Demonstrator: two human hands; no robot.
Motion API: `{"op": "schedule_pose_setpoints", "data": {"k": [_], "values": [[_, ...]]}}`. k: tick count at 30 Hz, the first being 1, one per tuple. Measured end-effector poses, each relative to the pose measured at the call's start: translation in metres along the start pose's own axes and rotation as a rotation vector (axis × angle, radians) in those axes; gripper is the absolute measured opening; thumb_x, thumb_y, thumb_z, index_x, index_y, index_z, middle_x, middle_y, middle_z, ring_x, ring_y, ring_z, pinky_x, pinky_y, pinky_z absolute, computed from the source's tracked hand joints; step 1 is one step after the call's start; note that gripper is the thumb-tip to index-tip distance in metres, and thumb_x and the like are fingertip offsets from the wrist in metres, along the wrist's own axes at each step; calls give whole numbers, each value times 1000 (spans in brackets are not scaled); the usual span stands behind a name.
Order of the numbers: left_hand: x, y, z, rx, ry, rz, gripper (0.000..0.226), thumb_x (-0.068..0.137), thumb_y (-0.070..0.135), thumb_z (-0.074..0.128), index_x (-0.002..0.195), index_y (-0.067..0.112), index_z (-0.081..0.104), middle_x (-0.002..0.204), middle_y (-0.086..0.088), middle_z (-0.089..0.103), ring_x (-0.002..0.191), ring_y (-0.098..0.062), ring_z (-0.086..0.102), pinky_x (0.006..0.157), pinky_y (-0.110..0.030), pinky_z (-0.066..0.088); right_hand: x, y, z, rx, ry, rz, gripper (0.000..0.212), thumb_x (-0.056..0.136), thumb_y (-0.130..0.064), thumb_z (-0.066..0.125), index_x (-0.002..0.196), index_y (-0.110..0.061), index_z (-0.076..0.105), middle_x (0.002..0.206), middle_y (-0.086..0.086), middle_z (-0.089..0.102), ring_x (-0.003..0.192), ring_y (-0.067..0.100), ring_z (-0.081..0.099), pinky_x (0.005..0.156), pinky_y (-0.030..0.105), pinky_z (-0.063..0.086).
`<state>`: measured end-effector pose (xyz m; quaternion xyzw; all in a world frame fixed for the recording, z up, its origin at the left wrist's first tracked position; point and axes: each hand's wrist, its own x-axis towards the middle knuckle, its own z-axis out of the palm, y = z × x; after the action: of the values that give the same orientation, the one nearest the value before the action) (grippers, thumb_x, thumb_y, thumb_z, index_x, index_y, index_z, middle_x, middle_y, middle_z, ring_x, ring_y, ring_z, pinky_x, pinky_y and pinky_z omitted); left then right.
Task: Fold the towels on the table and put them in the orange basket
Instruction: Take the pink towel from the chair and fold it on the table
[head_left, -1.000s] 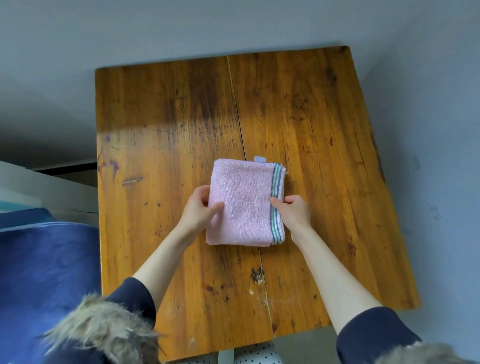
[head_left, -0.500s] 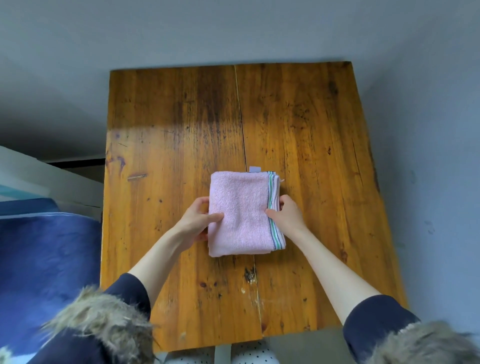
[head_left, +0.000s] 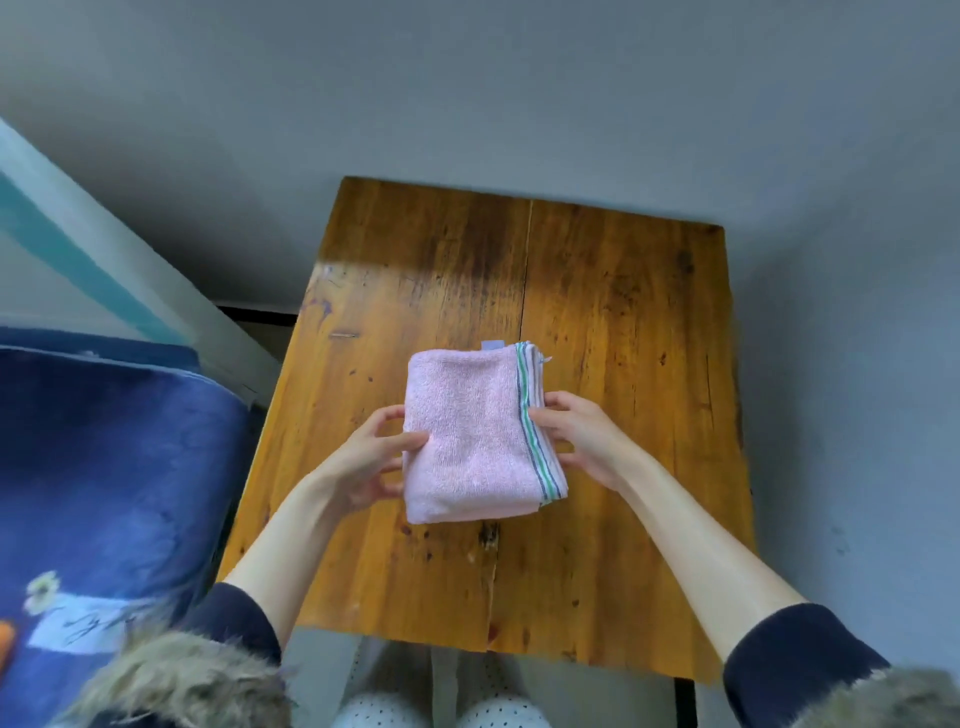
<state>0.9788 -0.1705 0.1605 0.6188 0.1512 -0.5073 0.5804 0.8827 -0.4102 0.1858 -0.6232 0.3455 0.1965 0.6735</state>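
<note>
Grey wall and floor surround a worn, orange-brown wooden table (head_left: 613, 322) with a dark seam running down its middle, and a dark blue cloth with a small flower print (head_left: 104, 467) lies off its left edge. Near the middle of the tabletop sits a folded pink terry towel with green and blue stripes along its right edge (head_left: 467, 436), a small pale label showing at its far edge. The left hand (head_left: 363, 462) pinches the towel's left edge, thumb on top and fingers curled beneath, while the right hand (head_left: 587, 441) grips the striped right edge the same way, so 2 hands hold the bundle; dark sleeves with fur cuffs (head_left: 171, 680) show at the bottom.
</note>
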Motion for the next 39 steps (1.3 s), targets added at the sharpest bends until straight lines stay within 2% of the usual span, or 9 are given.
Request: {"op": "schedule_pose_setpoints", "data": {"k": [4,8,12,16,20,25,30,35,39], "values": [[-55,1,-23,-80,46,98,35,83,13,69,108,33,54,96,2,74,87,-19,70,67,-41,57,-20,-30,24,-59,-112,-70,20,86,-24,65,106,-21,61,99,-2,72,87,13,69,65,27,54],[-120,3,-68,-135,158,225,36,83,11,68,109,33,53,104,1,70,91,-19,70,69,-42,58,-37,-69,83,-94,-213,-162,19,83,-22,69,102,-19,64,86,-3,72,71,8,67,58,24,52],[-185,-6,-131,-166,259,335,36,85,10,65,109,33,53,99,0,71,91,-20,69,72,-41,56,-57,-98,165,-133,-340,-248,12,83,-20,69,93,-19,63,75,-6,71,64,6,65,54,23,51],[-245,-37,-196,-223,354,418,35,87,6,61,108,31,52,81,3,72,74,-13,68,67,-39,55,-77,-107,257,-204,-420,-293,9,84,-17,67,91,-18,63,80,1,68,68,10,62,58,27,51],[-309,-89,-262,-353,480,443,36,86,3,61,108,31,52,93,-8,65,82,-24,62,76,-46,52,-97,-95,367,-293,-512,-293,14,86,-16,65,97,-11,60,82,4,66,68,13,63,60,29,49],[-382,-163,-340,-529,613,473,37,85,1,62,108,28,52,100,-10,65,64,-20,67,51,-31,51,-122,-70,502,-440,-649,-295,9,86,-18,65,94,-14,63,85,3,68,70,14,65,61,30,50],[-424,-222,-389,-678,747,455,45,83,1,63,117,26,48,102,-11,64,61,-20,68,47,-31,51,-142,-52,601,-569,-753,-321,6,85,-15,65,91,-15,63,79,1,67,65,7,64,51,21,48],[-430,-252,-426,-782,860,427,48,83,4,65,121,27,47,109,-8,62,94,-25,62,70,-40,51,-136,-40,674,-699,-785,-308,7,84,-16,65,91,-15,64,82,4,64,70,15,62,56,26,49],[-421,-262,-464,-816,917,353,47,83,5,65,120,27,47,110,-7,60,105,-29,58,95,-53,43,-114,-34,724,-789,-798,-274,8,84,-16,64,92,-14,62,84,6,63,71,17,61,57,28,50]]}}
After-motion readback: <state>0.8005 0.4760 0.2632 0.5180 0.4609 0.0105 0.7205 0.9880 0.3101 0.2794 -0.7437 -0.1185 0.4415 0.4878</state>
